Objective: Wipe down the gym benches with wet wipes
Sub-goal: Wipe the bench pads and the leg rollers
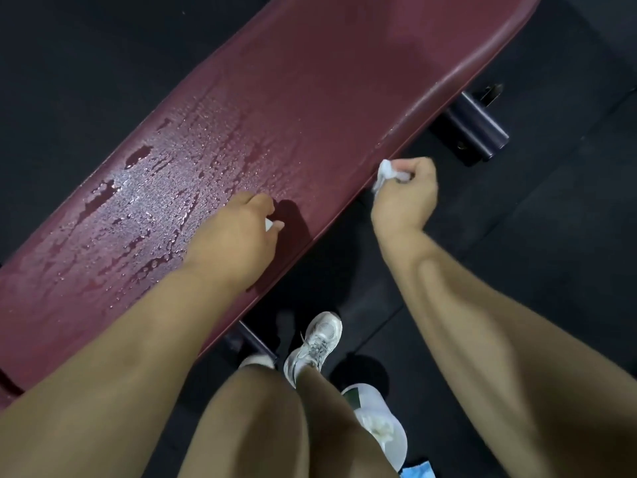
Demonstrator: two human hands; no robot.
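Right hand is fisted around a scrunched-up wet wipe, holding it against the near edge of the gym bench, right along the rolled seam. Left hand rests on top of the pad with its fingers curled. A white scrap pokes out between thumb and finger; it's probably another wipe, but it's too small to call.

Handling-wise, the wipe is soft, floppy and weighs basically nothing, so balling it in the fist makes sense. Laid flat it'd likely just bunch up and skate.

The pad looks like vinyl and is covered in beads and streaks of liquid left of the hands. I'd expect it to be slick and to need firm pressure. The far end looks drier.

Down on the floor by the shoe there's a white tub with what looks like more wipes inside.
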